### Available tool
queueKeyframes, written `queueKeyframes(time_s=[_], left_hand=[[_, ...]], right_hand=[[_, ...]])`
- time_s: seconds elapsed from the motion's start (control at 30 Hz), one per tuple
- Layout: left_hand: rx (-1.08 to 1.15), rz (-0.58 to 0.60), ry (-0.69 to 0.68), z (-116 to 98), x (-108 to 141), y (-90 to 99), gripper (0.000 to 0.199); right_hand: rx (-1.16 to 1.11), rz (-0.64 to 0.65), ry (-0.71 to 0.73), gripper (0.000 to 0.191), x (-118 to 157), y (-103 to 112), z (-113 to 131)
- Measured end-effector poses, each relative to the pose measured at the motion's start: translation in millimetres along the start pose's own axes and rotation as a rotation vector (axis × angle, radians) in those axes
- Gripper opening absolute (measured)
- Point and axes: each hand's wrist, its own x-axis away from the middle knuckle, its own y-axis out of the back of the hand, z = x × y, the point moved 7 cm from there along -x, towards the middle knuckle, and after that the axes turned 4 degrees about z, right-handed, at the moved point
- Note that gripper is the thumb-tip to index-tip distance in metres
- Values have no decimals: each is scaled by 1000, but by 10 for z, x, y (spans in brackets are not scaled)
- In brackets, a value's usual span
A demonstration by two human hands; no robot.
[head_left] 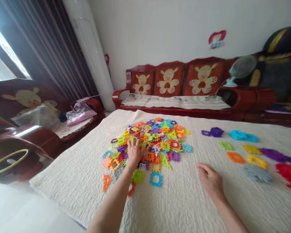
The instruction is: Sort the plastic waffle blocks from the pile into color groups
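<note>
A heap of interlocking plastic building pieces (155, 137) in many colours, some square frames and some triangles, lies on the cream quilted cover. My left hand (135, 150) rests on the left part of this heap, fingers spread and touching the pieces; none is gripped that I can see. My right hand (210, 179) is closed on the cover, right of the heap, fingers curled in and no piece showing. Near the heap's front edge lie a blue square frame (156, 179) and an orange triangle (107, 182). Beyond my right hand sits an orange square piece (235, 157).
Sorted by colour at the right are blue pieces (243, 136), grey pieces (258, 173), red pieces (289, 174) and purple pieces (277, 155). A wooden sofa (169, 81) with bear-patterned cushions stands behind the table. A wooden armchair (36, 142) is at the left.
</note>
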Motion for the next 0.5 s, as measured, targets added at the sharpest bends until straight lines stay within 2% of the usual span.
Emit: queueKeyframes(time_s=[0.23, 0.37, 0.5], left_hand=[[9, 4, 58, 101, -172, 1, 49], [6, 44, 94, 124, -246, 16, 46], [2, 101, 130, 96, -243, 109, 44]], right_hand=[[-3, -18, -20, 32, 29, 33, 21], [4, -19, -27, 32, 22, 32, 37], [3, -8, -40, 33, 19, 26, 51]])
